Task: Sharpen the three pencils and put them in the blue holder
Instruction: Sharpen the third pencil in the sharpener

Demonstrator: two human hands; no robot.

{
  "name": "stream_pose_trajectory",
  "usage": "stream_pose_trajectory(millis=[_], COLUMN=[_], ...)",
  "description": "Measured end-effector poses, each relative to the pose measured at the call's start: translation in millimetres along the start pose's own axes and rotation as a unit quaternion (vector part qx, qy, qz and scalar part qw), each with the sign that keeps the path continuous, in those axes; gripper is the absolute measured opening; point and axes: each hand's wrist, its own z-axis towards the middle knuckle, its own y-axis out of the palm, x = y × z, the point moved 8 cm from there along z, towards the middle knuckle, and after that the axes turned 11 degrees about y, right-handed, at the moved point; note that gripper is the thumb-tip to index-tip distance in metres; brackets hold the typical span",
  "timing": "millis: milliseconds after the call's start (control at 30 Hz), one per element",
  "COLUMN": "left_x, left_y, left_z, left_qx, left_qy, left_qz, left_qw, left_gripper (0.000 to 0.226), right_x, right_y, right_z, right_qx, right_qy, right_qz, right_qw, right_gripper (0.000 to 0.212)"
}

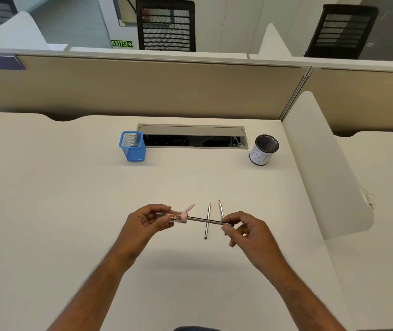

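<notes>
Pencil [203,220] number one is held level above the white desk [59,199], its tip pushed into the pink end of a clear-bodied sharpener [172,216]. The left hand [144,223] grips the sharpener, fingers and thumb curled round its clear barrel, at about 9 o'clock from the pencil's middle. The right hand [245,231] pinches the pencil's other end between thumb and forefinger, at about 3 o'clock; its remaining fingers hang loosely curled below. A small pink flap stands up from the sharpener's pink end.

Two more pencils lie on the desk under the held one, points toward 12 o'clock. The nearer-left pencil [207,220] lies in full view, crossed by the held pencil. The second lying pencil [221,209] sits just beside it at 3 o'clock, its lower half hidden behind the right hand's fingers. Both show sharpened tips.

Toward 11 o'clock from the hands, well apart from them, stands the blue mesh holder [132,146], upright, square-mouthed, with nothing visible inside. Just beside it at 3 o'clock runs an open cable tray [191,136] set into the desk. Farther along at 1 o'clock from the hands stands a round black mesh cup [263,150] wrapped in a white paper label with handwritten letters.
</notes>
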Motion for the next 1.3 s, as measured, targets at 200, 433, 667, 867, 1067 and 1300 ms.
stream_pose_trajectory(millis=[200, 433, 667, 867, 1067, 1300], left_x=[9.4, 11.3, 9.3, 13.2, 14.1, 16.0], left_y=[4.7, 11.8, 11.6, 8.4, 4.4, 4.0], left_z=[-2.1, -3.7, -4.4, -1.8, 2.6, 4.9], left_qx=[-0.012, -0.05, -0.038, -0.014, -0.006, -0.013], left_qy=[0.012, 0.023, 0.02, 0.02, 0.019, 0.019], left_qz=[-0.047, -0.033, -0.032, -0.032, -0.025, -0.023], left_qw=[0.999, 0.998, 0.999, 0.999, 0.999, 0.999], left_gripper=[0.04, 0.033, 0.038, 0.036, 0.036, 0.036], right_x=[-17.6, -8.4, 0.5, -6.4, -17.6, -25.3], right_y=[-8.2, -4.6, 11.9, 5.4, -20.9, -19.4], right_z=[-8.4, 1.5, 8.3, 6.5, 3.9, 3.6], right_qx=[0.055, 0.005, -0.054, -0.07, 0.012, 0.053], right_qy=[-0.087, -0.041, 0.005, -0.044, -0.088, -0.147], right_qz=[-0.012, 0.035, 0.024, 0.02, 0.021, -0.034], right_qw=[0.995, 0.999, 0.998, 0.996, 0.996, 0.987], right_gripper=[0.023, 0.025, 0.049, 0.032, 0.023, 0.019])
